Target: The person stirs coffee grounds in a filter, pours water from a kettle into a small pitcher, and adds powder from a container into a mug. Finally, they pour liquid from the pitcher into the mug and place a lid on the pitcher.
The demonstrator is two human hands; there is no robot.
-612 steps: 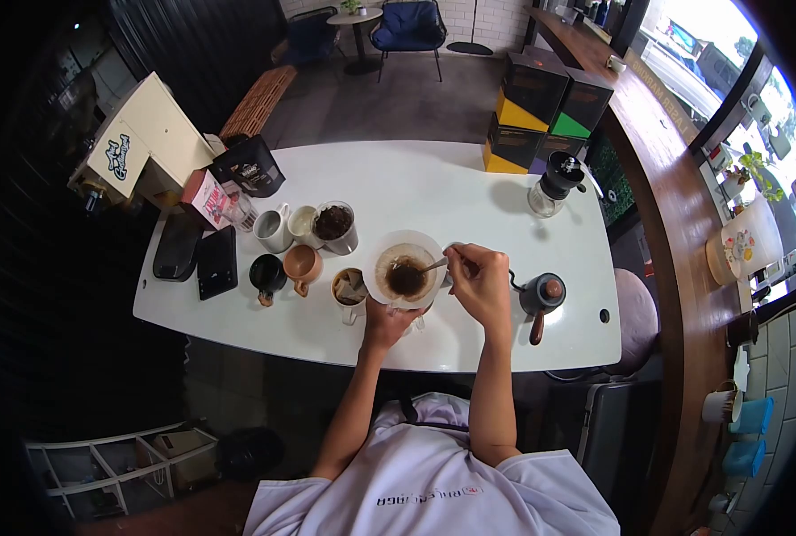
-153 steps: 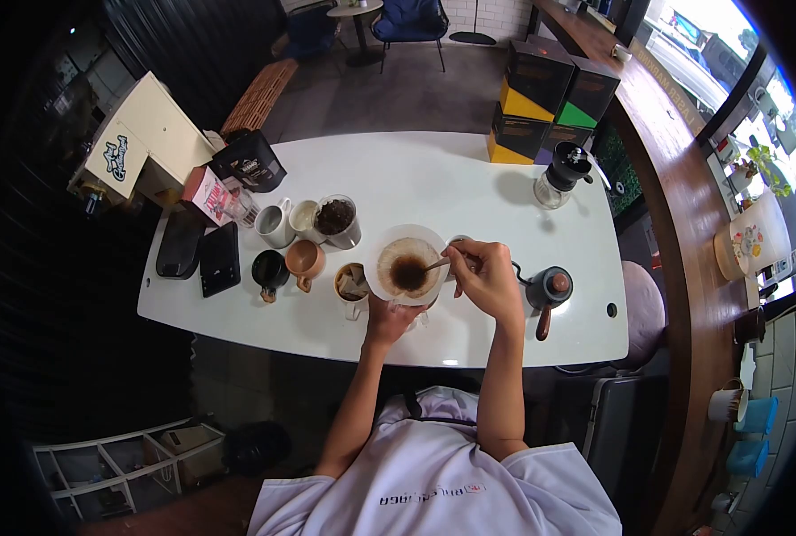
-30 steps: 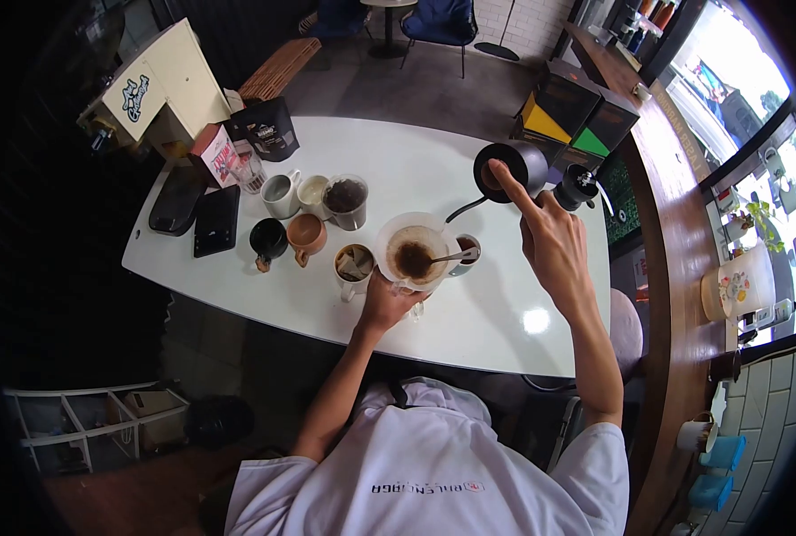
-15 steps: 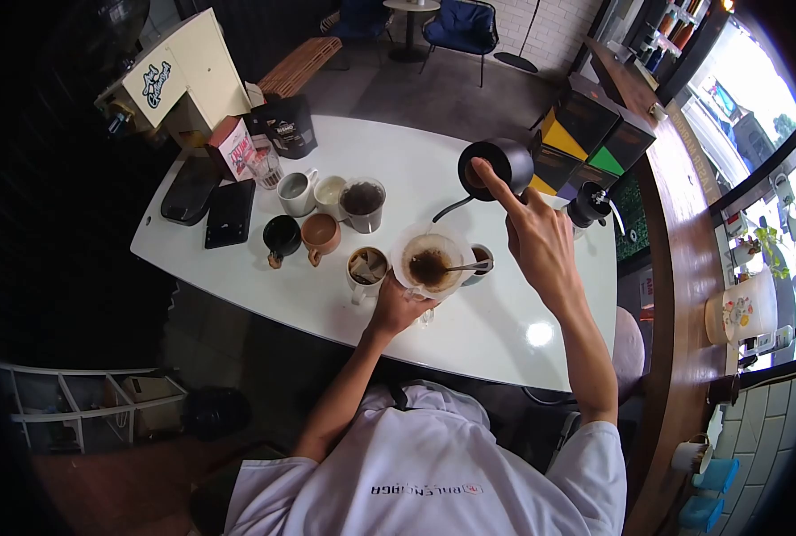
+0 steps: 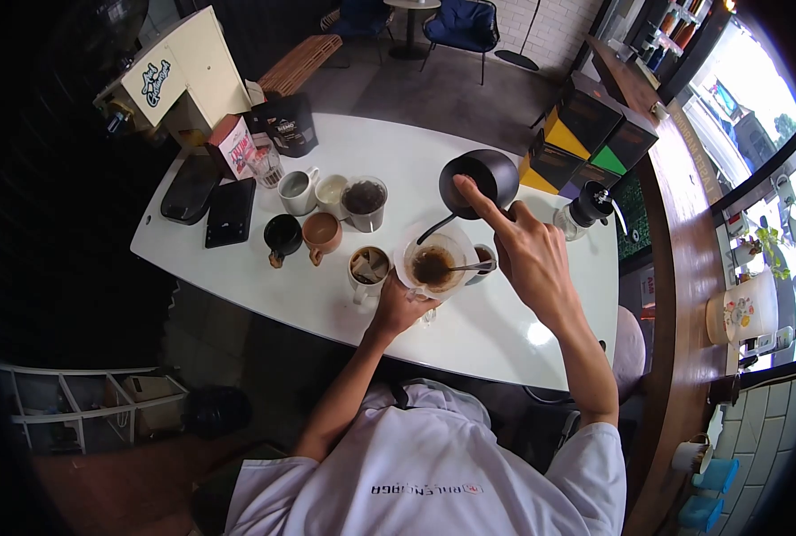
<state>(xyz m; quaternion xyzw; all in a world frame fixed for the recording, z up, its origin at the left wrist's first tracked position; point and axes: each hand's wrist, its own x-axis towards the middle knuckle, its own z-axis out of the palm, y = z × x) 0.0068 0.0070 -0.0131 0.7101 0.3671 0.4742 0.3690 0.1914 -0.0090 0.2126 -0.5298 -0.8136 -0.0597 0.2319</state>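
Observation:
My left hand is closed around the near left side of a coffee dripper lined with a paper filter. Wet brown coffee grounds lie in the filter, and a spoon leans out to the right. In my right hand is a black gooseneck kettle, its handle hidden under my fingers and my thumb stretched along the top. The spout overlaps the far rim of the dripper. A cup with dark liquid shows partly behind the dripper.
Left of the dripper stands a mug holding small packets. Beyond it are a brown cup, a black cup, a white mug and a glass of dark contents. A hand grinder stands right, near stacked boxes.
The kettle has moved left and nearer in my right hand, bringing its spout from beyond the dripper to over its far rim. My left hand stays nearly still on the dripper.

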